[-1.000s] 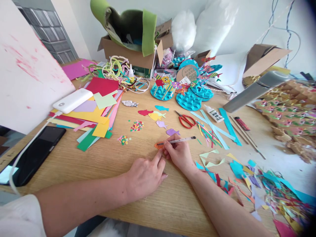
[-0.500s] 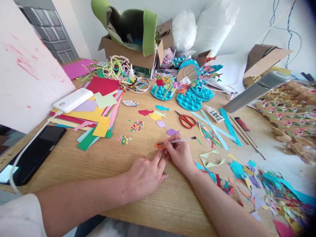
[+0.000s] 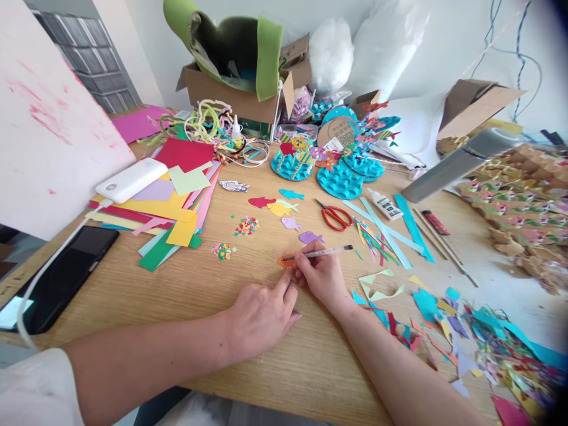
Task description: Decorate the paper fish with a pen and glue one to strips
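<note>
An orange paper fish (image 3: pixel 284 261) lies flat on the wooden table (image 3: pixel 186 307). My right hand (image 3: pixel 323 277) is closed around a slim pen (image 3: pixel 332 251) with a clear barrel and dark end; its tip meets the fish near the head. My left hand (image 3: pixel 264 310) rests on the table just below, index finger stretched to the fish's lower edge, the other fingers loosely bent. The fish's tail side is hidden under my right hand. Just beyond lie purple (image 3: pixel 311 237), lilac (image 3: pixel 291 223), yellow (image 3: pixel 278 207), red (image 3: pixel 258 202) and blue (image 3: pixel 291 194) paper fish.
Red-handled scissors (image 3: pixel 336 218), a glue bottle (image 3: pixel 384 205) and paper strips lie to the right, with paper scraps (image 3: pixel 461 331) nearer. Small confetti piles (image 3: pixel 247 226) sit left of centre. Coloured sheets (image 3: pixel 186 157), a power bank (image 3: pixel 132 180) and a phone (image 3: pixel 62 275) are at left.
</note>
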